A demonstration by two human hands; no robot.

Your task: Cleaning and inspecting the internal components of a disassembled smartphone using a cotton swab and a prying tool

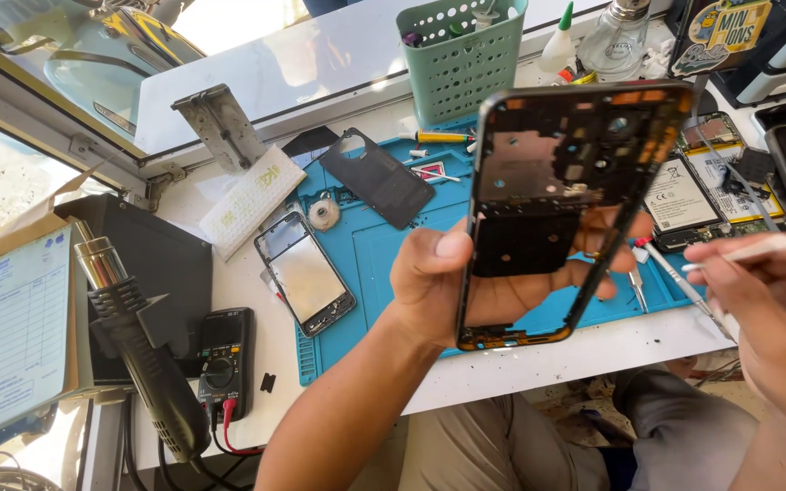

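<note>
Black phone frame (564, 214) pinched upright in left grip (438, 277), thin tool (734, 255) held in right grip (770, 295) beside it; liable to slip onto blue mat (375, 245) below.

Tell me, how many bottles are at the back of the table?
2. A small white bottle with a green tip stands right of the green basket; a clear glass bottle stands beside it. Others may be hidden.

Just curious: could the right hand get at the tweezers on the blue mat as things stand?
Probably not straight away: the right hand already holds a white tool. The tweezers lie close by, uncovered, on the mat.
</note>
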